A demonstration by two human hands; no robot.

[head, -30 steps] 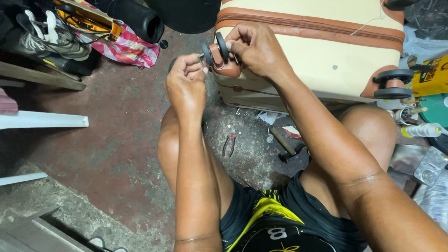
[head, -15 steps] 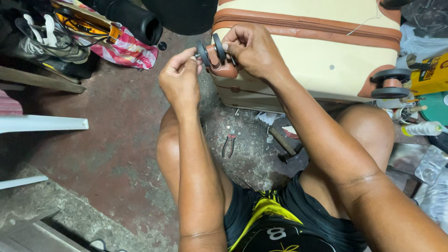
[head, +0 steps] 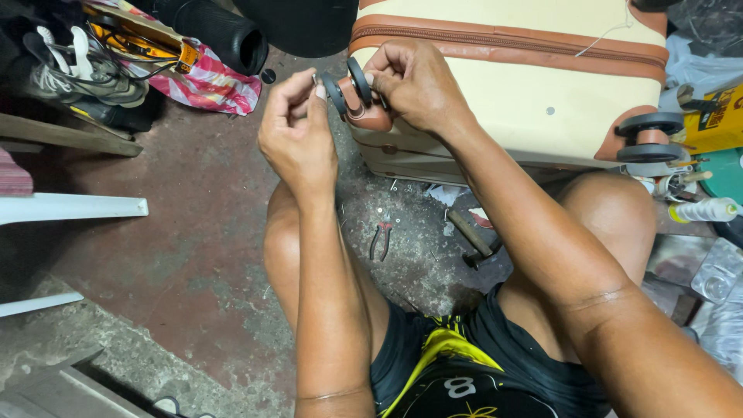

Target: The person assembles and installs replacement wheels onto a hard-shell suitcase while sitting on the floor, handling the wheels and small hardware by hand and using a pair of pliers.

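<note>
Up top, just left of centre, the left hand [head: 298, 131] is pinching at the axle end of the black twin wheel [head: 347, 85], fingertips closed on something too small to make out. Beside it, the right hand [head: 418, 85] is gripping the wheel's brown housing on the cream suitcase [head: 526, 101] (steadying it, apparently), hiding its far side.

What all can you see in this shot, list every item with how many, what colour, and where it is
suitcase: one, cream with brown trim, top centre
wheel unit: one, black twin wheels, brown mount, suitcase's near corner
second wheel pair: one, black, right corner
pliers: one, dark, floor between knees
hammer: one, floor by right thigh
shoes: grey, top left
patterned bag: one, pink, top left
left hand: fingertips pinched at wheel unit
right hand: gripping wheel unit
</note>
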